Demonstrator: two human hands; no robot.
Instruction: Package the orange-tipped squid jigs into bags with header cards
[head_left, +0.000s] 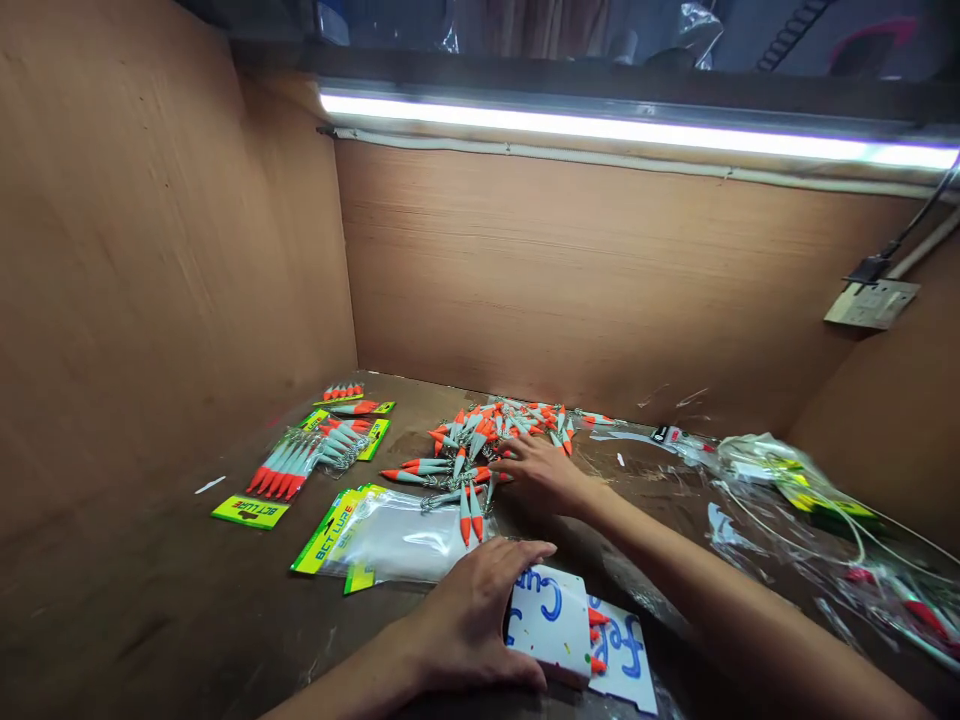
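Observation:
My left hand (469, 610) rests near the front of the wooden bench, fingers stretched flat against the left edge of a white card with blue writing (559, 615). My right hand (544, 470) reaches forward into a loose pile of several orange-and-grey fishing lures (487, 435); its fingers are spread over the lures and I cannot see any lifted. Empty clear bags with green BCT LURE headers (375, 535) lie just left of my left hand.
Filled lure packs (300, 465) and a green label (250, 511) lie at the left. Crumpled clear plastic and packaging (810, 500) fills the right side. Wooden walls enclose the bench; a strip light (637, 130) runs above, a wall socket (870, 300) sits at right.

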